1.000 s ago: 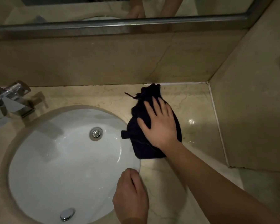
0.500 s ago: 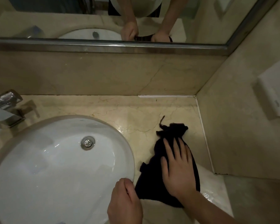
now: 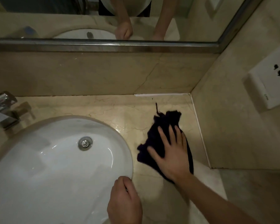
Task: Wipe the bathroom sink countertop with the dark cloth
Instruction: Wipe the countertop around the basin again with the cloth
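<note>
While the right hand [image 3: 173, 157] presses flat, fingers straight and spread, on the crumpled dark fabric cloth [image 3: 155, 139], that cloth lies on the beige veined marble countertop [image 3: 113, 109] to the right of the white oval ceramic basin [image 3: 52, 159], between the basin's rim and the beige side wall [image 3: 233, 126]. The left hand [image 3: 124, 202] is curled at the near rim of the basin; it looks braced there, and nothing shows in its grasp, though its fingertips are hidden.

By my reading, the wiping is well under way but not finished. The patch of countertop beside the basin shows a wet sheen, which suggests the cloth has passed there. The back strip along the wall and the area round the chrome metal faucet [image 3: 2, 109] at the left look dry and untouched, so those stretches are probably left to do, together with the front edge near the body.

Set against the frame from half a second ago, the cloth and the right hand sit slightly farther toward the back corner, and the cloth is bunched a little wider under the palm. The left hand keeps to the same spot on the rim.
</note>
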Motion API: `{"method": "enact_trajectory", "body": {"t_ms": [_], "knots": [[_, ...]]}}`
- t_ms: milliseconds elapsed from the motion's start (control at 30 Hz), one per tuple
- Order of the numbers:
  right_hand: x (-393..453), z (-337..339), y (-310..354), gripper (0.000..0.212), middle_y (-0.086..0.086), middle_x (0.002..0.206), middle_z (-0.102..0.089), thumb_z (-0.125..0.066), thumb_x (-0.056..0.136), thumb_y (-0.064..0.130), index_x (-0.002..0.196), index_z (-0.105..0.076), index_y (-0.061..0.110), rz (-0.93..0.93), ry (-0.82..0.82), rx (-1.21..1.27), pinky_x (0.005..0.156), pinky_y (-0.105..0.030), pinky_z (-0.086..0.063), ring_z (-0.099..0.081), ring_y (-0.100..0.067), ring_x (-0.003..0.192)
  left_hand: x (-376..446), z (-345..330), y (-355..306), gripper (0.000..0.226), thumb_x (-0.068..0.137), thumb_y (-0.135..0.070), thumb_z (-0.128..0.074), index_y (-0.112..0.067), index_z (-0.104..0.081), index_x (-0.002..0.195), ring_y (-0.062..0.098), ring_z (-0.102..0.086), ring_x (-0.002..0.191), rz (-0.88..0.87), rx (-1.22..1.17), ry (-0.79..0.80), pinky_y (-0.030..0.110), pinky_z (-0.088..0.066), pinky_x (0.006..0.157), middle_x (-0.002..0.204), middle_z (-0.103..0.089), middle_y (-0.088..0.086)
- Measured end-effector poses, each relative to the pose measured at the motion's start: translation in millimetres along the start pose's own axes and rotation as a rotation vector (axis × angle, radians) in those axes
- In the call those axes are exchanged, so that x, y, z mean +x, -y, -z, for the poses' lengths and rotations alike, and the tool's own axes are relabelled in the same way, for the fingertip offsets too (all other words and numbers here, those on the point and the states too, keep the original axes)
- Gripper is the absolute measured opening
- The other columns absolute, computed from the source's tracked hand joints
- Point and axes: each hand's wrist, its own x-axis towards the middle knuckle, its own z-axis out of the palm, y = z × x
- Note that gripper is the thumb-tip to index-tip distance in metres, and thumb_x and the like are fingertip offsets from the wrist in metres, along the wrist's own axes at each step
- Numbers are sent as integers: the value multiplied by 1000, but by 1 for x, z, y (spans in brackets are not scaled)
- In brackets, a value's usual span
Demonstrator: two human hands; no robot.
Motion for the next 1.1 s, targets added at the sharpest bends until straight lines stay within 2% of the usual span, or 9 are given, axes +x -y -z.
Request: {"method": "enact_trajectory", "body": {"t_ms": [133, 333, 400, 467, 533, 700, 933, 1033, 1100], "knots": [[-56, -12, 1, 82, -4, 166, -22, -43, 89, 75, 158, -25, 34, 10, -21, -40, 123, -52, -16, -13, -28, 154, -2, 4, -5, 29, 93, -29, -31, -28, -48, 69, 11, -47, 59, -101, -24, -70, 23, -30, 49, 65, -48, -8], [-38, -13, -2, 66, -7, 162, -31, -37, 99, 52, 159, -25, 27, -27, -56, -73, 124, -48, -17, -20, -25, 153, 1, 4, -6, 30, 97, -15, -38, -25, -53, 73, 3, -36, 62, -182, -47, -87, 20, -29, 52, 67, -41, -11], [-18, -10, -7, 62, -12, 159, -36, -33, 100, 45, 157, -33, 20, -89, -124, -59, 123, -48, -18, -26, -29, 150, 3, 6, -7, 30, 98, -13, -37, -24, -51, 74, 2, -27, 65, -164, -22, -36, 19, -20, 55, 71, -34, -13], [20, -7, -19, 62, -16, 159, -35, -28, 100, 42, 156, -34, 15, -185, -188, -65, 122, -49, -20, -28, -33, 148, 7, 2, -6, 27, 93, -14, -37, -27, -46, 72, 7, -31, 60, -137, 8, 12, 18, -13, 53, 68, -33, -10], [66, -2, -31, 63, -17, 159, -34, -23, 101, 43, 157, -31, 15, -275, -225, -60, 122, -48, -19, -27, -34, 148, 9, -2, -2, 23, 89, -19, -41, -28, -48, 69, 13, -44, 57, -142, 19, -3, 18, -16, 51, 64, -41, -6], [126, -6, -18, 64, -25, 153, -40, -26, 100, 40, 153, -35, 6, -347, -305, 0, 121, -51, -22, -31, -39, 144, 17, -1, 6, 25, 91, -22, -39, -25, -54, 70, 13, -45, 57, -172, 2, 121, 21, -19, 55, 65, -44, -6], [126, -37, 92, 60, -21, 154, -40, -32, 101, 35, 154, -36, 7, -50, -224, 71, 124, -46, -18, -31, -36, 146, 14, -3, 10, 33, 93, -18, -34, -21, -53, 67, 17, -44, 53, -232, 186, 94, 25, -18, 58, 65, -40, -4], [117, -34, 70, 59, -19, 155, -40, -29, 101, 37, 154, -38, 11, 119, -157, 28, 124, -45, -18, -32, -35, 146, 12, -1, 6, 32, 92, -20, -38, -23, -53, 65, 14, -48, 54, -211, 130, 85, 25, -26, 55, 63, -43, -6], [106, -26, 41, 58, -19, 155, -41, -29, 101, 37, 153, -38, 12, 126, -156, 4, 123, -45, -19, -31, -34, 146, 13, 2, 6, 30, 91, -24, -39, -26, -55, 66, 12, -52, 54, -154, 61, 156, 22, -31, 49, 61, -46, -6]]}}
